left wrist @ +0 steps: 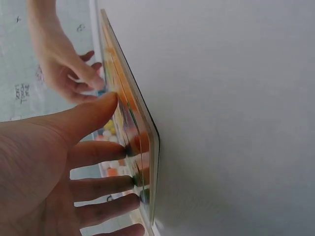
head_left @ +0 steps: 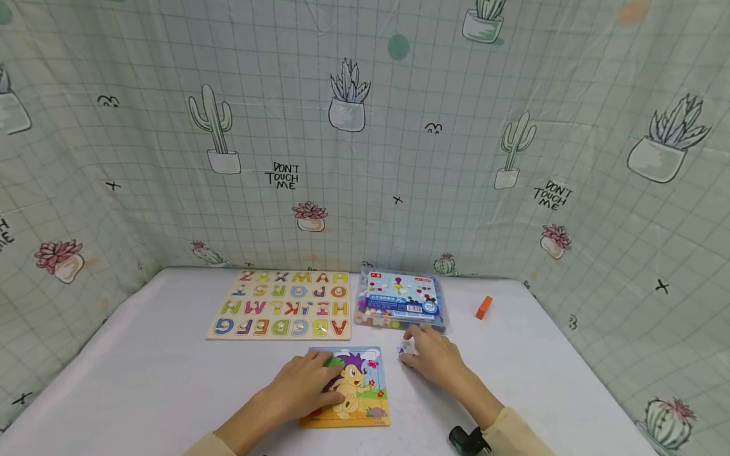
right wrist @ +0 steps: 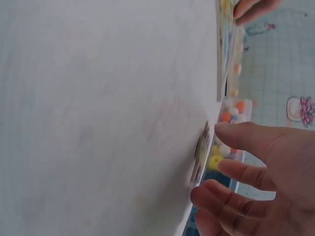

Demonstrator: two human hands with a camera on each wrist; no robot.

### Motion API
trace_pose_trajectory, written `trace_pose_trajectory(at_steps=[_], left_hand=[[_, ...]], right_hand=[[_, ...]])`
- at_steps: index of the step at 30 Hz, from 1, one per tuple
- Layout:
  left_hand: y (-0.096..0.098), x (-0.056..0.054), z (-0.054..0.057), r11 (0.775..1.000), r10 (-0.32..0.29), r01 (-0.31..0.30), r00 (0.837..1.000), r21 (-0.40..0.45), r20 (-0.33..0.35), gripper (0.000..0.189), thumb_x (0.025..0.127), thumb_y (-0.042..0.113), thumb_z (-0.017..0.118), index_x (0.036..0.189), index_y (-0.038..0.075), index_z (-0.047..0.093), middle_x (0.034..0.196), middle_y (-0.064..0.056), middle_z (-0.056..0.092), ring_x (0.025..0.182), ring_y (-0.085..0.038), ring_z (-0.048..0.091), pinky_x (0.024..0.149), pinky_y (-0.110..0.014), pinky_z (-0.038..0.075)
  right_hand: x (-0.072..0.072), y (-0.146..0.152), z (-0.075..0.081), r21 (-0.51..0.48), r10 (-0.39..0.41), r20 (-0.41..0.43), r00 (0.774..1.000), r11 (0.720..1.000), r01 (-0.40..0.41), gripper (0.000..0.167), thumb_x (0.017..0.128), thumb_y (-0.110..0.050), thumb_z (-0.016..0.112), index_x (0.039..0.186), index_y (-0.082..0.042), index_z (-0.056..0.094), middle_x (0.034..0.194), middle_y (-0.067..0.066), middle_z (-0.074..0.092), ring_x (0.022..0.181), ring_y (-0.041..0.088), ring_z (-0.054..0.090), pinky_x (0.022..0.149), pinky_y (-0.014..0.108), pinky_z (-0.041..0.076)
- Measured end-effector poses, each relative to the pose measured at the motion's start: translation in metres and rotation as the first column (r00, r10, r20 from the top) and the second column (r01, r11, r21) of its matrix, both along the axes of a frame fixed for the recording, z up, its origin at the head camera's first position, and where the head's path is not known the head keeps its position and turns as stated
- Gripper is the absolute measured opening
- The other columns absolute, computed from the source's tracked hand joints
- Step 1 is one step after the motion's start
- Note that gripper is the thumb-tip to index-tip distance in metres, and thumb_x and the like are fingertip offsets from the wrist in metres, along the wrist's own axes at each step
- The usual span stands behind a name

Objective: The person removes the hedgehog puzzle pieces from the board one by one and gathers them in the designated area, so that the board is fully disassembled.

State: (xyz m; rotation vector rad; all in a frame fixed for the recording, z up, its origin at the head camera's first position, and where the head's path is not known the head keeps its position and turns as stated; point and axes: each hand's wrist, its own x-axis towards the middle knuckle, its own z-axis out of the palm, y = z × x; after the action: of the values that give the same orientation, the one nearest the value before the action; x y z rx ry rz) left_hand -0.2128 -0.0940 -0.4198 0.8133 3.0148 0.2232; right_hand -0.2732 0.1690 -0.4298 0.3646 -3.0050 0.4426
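My left hand (head_left: 308, 386) rests on a square picture puzzle (head_left: 362, 399) showing a purple-haired hedgehog. In the left wrist view its straight fingers (left wrist: 106, 189) are spread, with the tips on the puzzle's face. The thumb lies over the near edge. To the right of the puzzle, my right hand (head_left: 436, 358) is low over the table with its fingers bent loosely. Beneath it lies a small flat purplish-white piece (head_left: 402, 349), partly hidden by the hand. The right wrist view shows this thin piece (right wrist: 201, 153) edge-on, close to the thumb and fingertips.
Behind the puzzle lies a wooden alphabet board (head_left: 279, 310) with coloured letters. A clear box (head_left: 402, 301) of colourful beads stands just beyond my right hand. An orange block (head_left: 483, 308) is at the back right. A black object (head_left: 469, 439) is by the right sleeve. A patterned curtain (head_left: 365, 158) surrounds the table.
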Motion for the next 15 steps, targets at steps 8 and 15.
trace_pose_trajectory(at_steps=[8, 15], left_hand=[[0.002, 0.012, -0.001, 0.995, -0.082, 0.073, 0.985, -0.067, -0.152, 0.037, 0.091, 0.043, 0.066, 0.118, 0.018, 0.071, 0.119, -0.007, 0.066, 0.102, -0.027, 0.063, 0.081, -0.045, 0.056], [0.007, 0.016, 0.0, 0.995, -0.073, 0.06, 0.985, -0.085, -0.159, 0.036, 0.091, 0.042, 0.066, 0.118, 0.019, 0.071, 0.115, -0.006, 0.067, 0.099, -0.027, 0.064, 0.079, -0.045, 0.057]], right_hand=[[0.006, -0.025, 0.008, -0.027, 0.091, -0.001, 0.996, 0.995, -0.091, 0.031, 0.084, -0.032, 0.077, 0.107, -0.015, 0.065, 0.092, 0.0, 0.061, 0.077, 0.014, 0.056, 0.064, 0.032, 0.047], [0.008, -0.046, 0.012, -0.052, 0.203, 0.042, 0.978, 0.978, -0.2, 0.029, 0.085, -0.032, 0.075, 0.105, -0.012, 0.07, 0.086, 0.0, 0.063, 0.071, 0.01, 0.054, 0.06, 0.027, 0.044]])
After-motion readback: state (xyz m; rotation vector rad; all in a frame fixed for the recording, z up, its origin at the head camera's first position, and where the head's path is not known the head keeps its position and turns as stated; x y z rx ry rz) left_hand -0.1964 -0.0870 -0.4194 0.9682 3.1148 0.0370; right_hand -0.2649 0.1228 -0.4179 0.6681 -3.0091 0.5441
